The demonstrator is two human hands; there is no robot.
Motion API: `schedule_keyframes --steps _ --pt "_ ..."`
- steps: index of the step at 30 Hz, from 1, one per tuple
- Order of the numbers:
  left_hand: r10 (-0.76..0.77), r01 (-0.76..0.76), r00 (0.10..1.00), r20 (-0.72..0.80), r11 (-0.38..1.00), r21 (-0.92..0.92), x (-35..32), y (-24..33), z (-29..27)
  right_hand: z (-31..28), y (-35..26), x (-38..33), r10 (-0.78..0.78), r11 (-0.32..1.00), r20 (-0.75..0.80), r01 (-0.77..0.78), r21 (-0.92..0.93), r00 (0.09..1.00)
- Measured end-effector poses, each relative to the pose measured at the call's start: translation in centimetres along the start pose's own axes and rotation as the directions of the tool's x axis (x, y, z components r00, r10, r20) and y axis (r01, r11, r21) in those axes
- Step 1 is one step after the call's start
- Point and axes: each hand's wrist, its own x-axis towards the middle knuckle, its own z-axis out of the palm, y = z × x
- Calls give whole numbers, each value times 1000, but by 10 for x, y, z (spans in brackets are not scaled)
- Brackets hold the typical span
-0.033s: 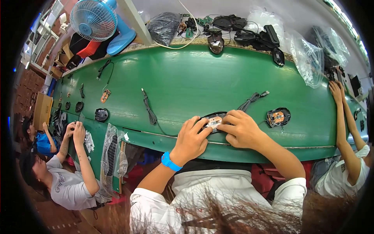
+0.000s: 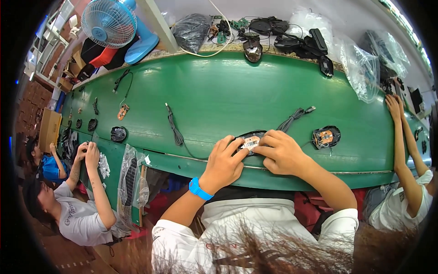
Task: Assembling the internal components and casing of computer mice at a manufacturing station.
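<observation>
At the near edge of the green belt lies an opened computer mouse (image 2: 250, 135), its dark lower shell holding a pale orange circuit board (image 2: 250, 143). My left hand (image 2: 224, 160) grips the shell's left side, with thumb and fingers closed against it. On the other side, my right hand (image 2: 284, 153) has bent fingers pressed at the board and the shell's right edge. Fingers cover both ends of the mouse, and whether a small part is pinched there cannot be made out. A coiled black cable (image 2: 175, 132) lies left of my hands, its tail running toward them.
Another opened mouse (image 2: 326, 137) sits right of my hands, near a bundled cable (image 2: 295, 118). Leftward are a mouse shell (image 2: 118, 134) and a loose circuit board (image 2: 123, 112). A blue fan (image 2: 109, 25) stands at back left. Co-workers' arms (image 2: 401, 141) reach in at right and left.
The fingertips of my right hand have shifted very slightly over the circuit board. My left hand and the mouse stay in place.
</observation>
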Motion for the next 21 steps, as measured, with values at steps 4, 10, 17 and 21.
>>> schedule_keyframes --steps 4,10,17,21 --pt "-1 1 1000 -15 1000 -7 -2 -1 5 8 -8 3 75 991 47 -80 104 996" --pt "-23 20 999 -30 995 -94 2 3 5 0 -11 3 108 994 57 -108 -1 992" --pt "35 -35 999 -29 999 -6 7 -4 6 -15 18 -18 144 986 -245 -118 115 959" --pt "36 -34 999 -21 996 82 23 -23 4 -15 29 -27 208 978 -391 -188 88 897"
